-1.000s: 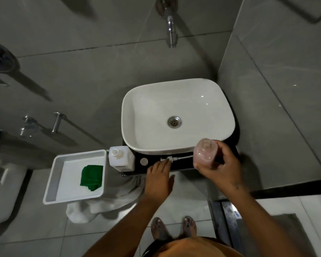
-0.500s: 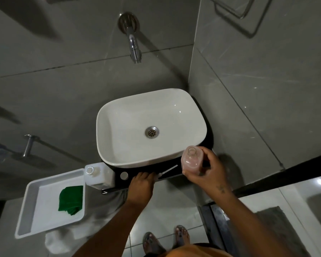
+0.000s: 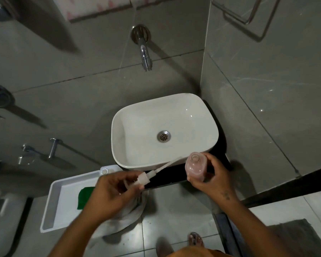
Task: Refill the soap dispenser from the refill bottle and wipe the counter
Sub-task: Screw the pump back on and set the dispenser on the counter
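Observation:
My right hand (image 3: pixel 214 176) grips the clear soap dispenser bottle (image 3: pixel 195 166), pinkish inside, its open neck facing up, at the sink's front right corner. My left hand (image 3: pixel 112 191) holds the white pump head (image 3: pixel 144 179) by its collar, lifted off the counter; its thin tube (image 3: pixel 167 165) slants up and right toward the bottle. The white refill bottle (image 3: pixel 105 170) stands at the counter's left end, mostly hidden behind my left hand. A green cloth (image 3: pixel 82 197) lies in the white tray (image 3: pixel 50 219), partly covered by my left wrist.
The white basin (image 3: pixel 130 141) sits on a narrow black counter (image 3: pixel 167 178), with a chrome tap (image 3: pixel 145 54) on the wall above. A white towel (image 3: pixel 126 217) hangs below the counter. A grey tiled wall stands close on the right. My sandalled feet (image 3: pixel 195 239) show below.
My left hand picked the pump head up off the counter and raised it. My right hand kept hold of the dispenser bottle. My view tilted up and shifted.

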Demonstrator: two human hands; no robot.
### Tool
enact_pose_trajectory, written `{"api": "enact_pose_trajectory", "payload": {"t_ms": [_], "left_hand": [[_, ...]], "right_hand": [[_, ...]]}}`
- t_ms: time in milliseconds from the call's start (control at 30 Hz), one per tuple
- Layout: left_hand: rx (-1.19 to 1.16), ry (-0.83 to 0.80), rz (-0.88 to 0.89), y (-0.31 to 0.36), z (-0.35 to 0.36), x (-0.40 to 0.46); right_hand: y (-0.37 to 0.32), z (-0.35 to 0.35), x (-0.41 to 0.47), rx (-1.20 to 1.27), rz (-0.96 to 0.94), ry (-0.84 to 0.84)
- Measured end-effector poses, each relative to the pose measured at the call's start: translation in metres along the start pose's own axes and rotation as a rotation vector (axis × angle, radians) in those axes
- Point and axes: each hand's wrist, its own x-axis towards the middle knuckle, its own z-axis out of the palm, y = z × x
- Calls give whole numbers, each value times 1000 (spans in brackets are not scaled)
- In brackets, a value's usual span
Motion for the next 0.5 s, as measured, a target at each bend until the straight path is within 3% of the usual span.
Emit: {"api": "enact_pose_trajectory", "payload": {"t_ms": [267,500], "left_hand": [[530,-221,263,83,-40,42],[793,-351,362,116,-37,64]], "right_hand": [[-14,13,0,-13,-76,-56],[-21,19,1,-16,-104,-87]]}}
